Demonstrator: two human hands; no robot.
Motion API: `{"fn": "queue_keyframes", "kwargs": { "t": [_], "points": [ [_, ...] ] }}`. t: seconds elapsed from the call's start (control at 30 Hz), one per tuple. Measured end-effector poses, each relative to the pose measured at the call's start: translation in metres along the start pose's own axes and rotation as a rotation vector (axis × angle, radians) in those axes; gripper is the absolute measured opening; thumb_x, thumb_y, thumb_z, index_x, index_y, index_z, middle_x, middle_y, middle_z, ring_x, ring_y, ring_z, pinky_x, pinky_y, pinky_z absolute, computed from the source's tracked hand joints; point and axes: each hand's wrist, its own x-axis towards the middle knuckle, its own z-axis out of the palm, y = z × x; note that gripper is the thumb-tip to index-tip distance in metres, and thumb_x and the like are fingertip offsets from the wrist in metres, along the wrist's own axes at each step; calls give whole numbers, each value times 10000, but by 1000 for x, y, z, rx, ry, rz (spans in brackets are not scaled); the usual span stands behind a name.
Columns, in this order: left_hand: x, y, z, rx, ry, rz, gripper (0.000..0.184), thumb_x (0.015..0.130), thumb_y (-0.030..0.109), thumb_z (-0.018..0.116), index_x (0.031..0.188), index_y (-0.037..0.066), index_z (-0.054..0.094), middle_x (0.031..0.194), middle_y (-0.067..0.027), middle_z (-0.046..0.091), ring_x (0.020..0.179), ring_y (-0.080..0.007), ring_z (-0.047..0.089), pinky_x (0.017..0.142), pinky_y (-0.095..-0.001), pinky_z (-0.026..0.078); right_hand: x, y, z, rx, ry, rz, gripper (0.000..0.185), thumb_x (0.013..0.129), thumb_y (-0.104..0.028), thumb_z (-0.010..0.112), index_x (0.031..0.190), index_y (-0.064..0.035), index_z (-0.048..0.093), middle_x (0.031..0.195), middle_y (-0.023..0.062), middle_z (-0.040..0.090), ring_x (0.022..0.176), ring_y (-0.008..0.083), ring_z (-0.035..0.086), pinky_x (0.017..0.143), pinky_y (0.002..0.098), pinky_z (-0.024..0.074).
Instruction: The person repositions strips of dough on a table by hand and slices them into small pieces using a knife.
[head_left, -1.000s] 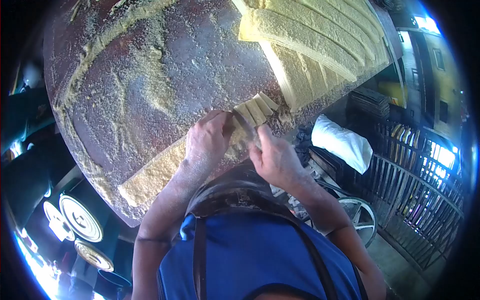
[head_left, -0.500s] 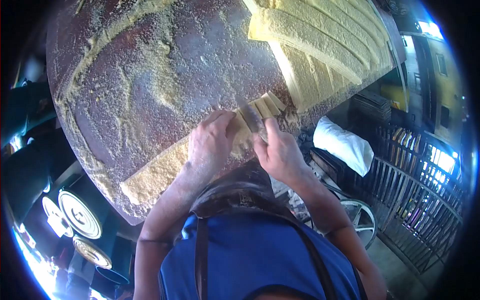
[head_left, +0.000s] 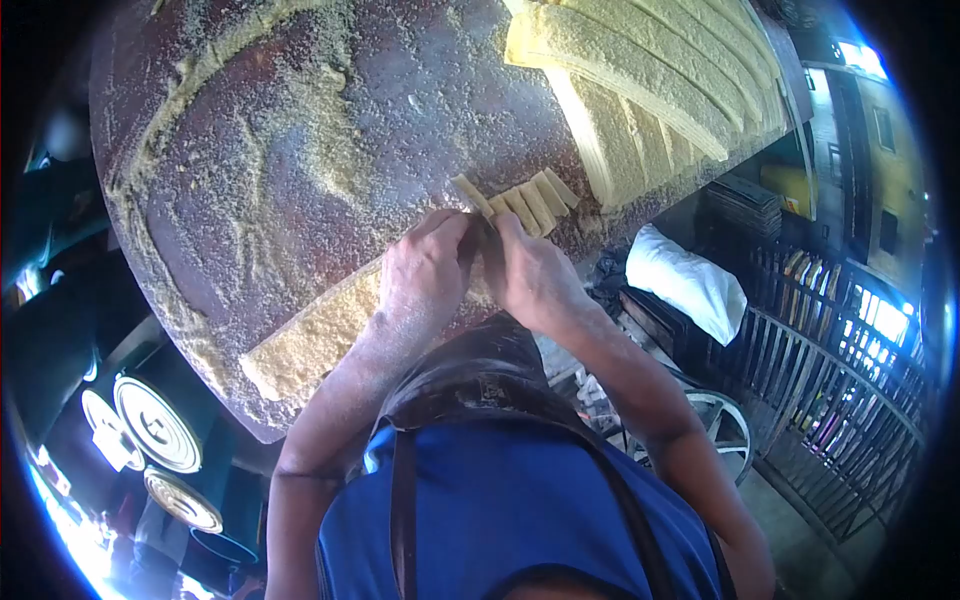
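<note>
A long folded strip of yellow dough (head_left: 315,342), dusted with coarse crumbs, lies along the near table edge. My left hand (head_left: 425,265) holds the strip down near its right end, fingers bent over it. Right beside it, my right hand (head_left: 535,275) is closed around a knife, whose blade is now mostly hidden between the two hands. Several narrow cut pieces of dough (head_left: 535,203) lie side by side just beyond my right hand. One narrow piece (head_left: 471,193) sits tilted at the cutting spot, apart from the others at its far end.
Stacked, crumb-dusted dough sheets (head_left: 640,85) cover the table's far right. Loose crumbs lie across the dark tabletop (head_left: 430,130). A white sack (head_left: 685,283) and a spoked wheel (head_left: 722,435) are below the right edge. Round lids (head_left: 158,425) stand at lower left.
My right hand has moved slightly left against my left hand, and the knife blade has turned mostly out of sight. A narrow dough piece now shows tilted beyond the fingers.
</note>
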Motion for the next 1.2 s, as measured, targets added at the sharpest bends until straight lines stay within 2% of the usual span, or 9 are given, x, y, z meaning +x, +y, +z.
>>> {"fn": "queue_keyframes", "kwargs": {
  "t": [0.17,0.37,0.5,0.63,0.7,1.0,1.1,1.17,1.2],
  "points": [
    [-7,-4,-5,17,87,-8,168,840,46,692,1008,34,695,949,-115,686,835,-298,715,716,-393,567,-36,-34,-33,80,22,68,264,971,-192,557,1059,3,403,658,245,620,684,477,660,600,565,522],
    [-5,-13,-4,-6,39,42,163,844,50,693,1006,29,697,972,-107,695,841,-306,713,730,-382,575,-41,-49,-39,12,-133,131,251,956,-159,562,1061,11,410,716,279,636,726,494,661,615,569,518],
    [-6,-10,-8,11,-45,-34,163,835,46,699,997,26,689,997,-122,698,864,-312,713,736,-390,574,-4,-21,7,24,-111,143,250,945,-138,564,1071,16,413,729,290,639,749,486,667,615,563,518],
    [-9,-5,-12,-22,78,1,179,832,42,694,1009,21,680,1033,-133,696,884,-315,713,748,-393,575,-2,-14,4,13,13,-50,271,945,-153,573,1065,27,409,709,277,632,733,464,675,599,539,526],
    [-9,-10,-16,-14,83,-6,186,831,44,695,1015,22,680,1038,-137,694,887,-319,711,749,-394,574,-18,-39,-23,102,-4,95,278,948,-166,575,1067,18,404,705,273,630,723,480,665,602,545,524],
    [-14,-17,-19,-22,-4,-3,156,843,52,690,997,29,682,1008,-122,695,855,-324,707,730,-403,571,-33,-60,-24,21,-168,160,287,937,-159,580,1079,15,402,723,280,638,749,494,662,634,575,529],
    [-16,-20,-17,-52,-46,-9,130,849,44,677,979,28,676,1008,-128,692,849,-337,701,729,-412,569,-9,-26,21,4,-161,167,286,925,-124,589,1083,22,401,719,276,640,725,480,670,619,551,542],
    [-15,-18,-20,-53,5,17,142,856,38,668,997,34,678,1025,-134,695,861,-340,701,733,-415,570,1,-10,35,-38,43,-86,288,921,-100,592,1078,39,394,706,261,639,665,458,671,590,515,549],
    [-17,-14,-23,-21,-16,-8,163,853,36,667,1016,31,674,1052,-137,693,875,-335,704,741,-415,569,0,-15,26,73,-16,14,281,931,-110,586,1072,39,394,684,250,628,629,449,664,567,497,543]
  ]
}}
